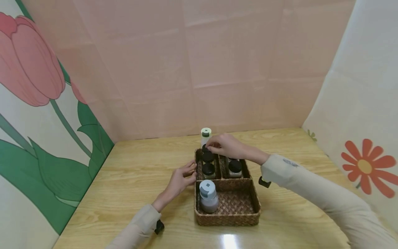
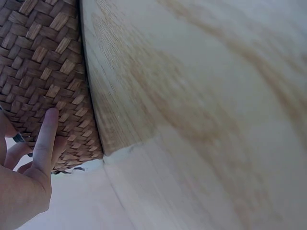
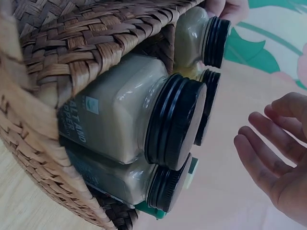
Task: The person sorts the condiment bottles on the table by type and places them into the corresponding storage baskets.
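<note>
A brown woven basket [image 1: 228, 220] with compartments stands on the table. Several glass jars with black lids sit in its rear compartments, among them one jar [image 1: 235, 169] on the right and another jar [image 1: 208, 170] on the left. A bottle with a pale cap [image 1: 207, 195] stands in the front compartment. My left hand [image 1: 181, 178] touches the basket's left outer wall, fingers extended, as the left wrist view [image 2: 36, 163] also shows. Above the rear jars hovers my right hand [image 1: 228, 145], its fingers loosely bent. In the right wrist view that hand [image 3: 283, 148] is apart from the lids and holds nothing.
A white bottle with a light green top [image 1: 206, 135] is at the basket's back left corner. The wooden table [image 1: 149, 159] meets a pink cloth wall [image 1: 192, 69] behind, with flower-printed cloths at both sides.
</note>
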{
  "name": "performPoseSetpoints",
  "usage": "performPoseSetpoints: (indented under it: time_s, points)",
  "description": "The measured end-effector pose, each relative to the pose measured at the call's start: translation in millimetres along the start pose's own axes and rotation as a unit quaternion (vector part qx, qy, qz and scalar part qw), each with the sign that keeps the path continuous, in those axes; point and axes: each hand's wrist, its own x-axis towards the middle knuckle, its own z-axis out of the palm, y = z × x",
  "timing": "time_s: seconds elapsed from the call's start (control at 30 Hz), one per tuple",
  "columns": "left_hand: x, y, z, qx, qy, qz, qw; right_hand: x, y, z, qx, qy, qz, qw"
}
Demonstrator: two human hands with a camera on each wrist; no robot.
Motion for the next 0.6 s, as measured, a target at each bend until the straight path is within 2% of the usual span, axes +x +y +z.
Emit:
performPoseSetpoints:
  time_s: [0.07,0.1,0.3,0.33,0.6]
  points:
    - [-0.1,-0.1,-0.2,0.002,0.002,-0.001,1.0,3,2,1,0.0,0.003,0.0,1.0]
    - [-1.0,4.9,-0.6,0.002,0.003,-0.001,1.0,4,4,2,-0.001,0.002,0.0,1.0]
    - [-0.4,4.4,-2.2,0.013,0.008,0.0,0.9999,11,14,7,-0.025,0.006,0.002,1.0]
    - [0.3,-1.0,-1.9,0.013,0.008,0.0,0.9999,12,16,9,-0.028,0.008,0.002,1.0]
    - [-2.2,0.5,0.3,-0.014,-0.002,-0.019,0.9997,16,33,15,-0.04,0.009,0.017,0.999]
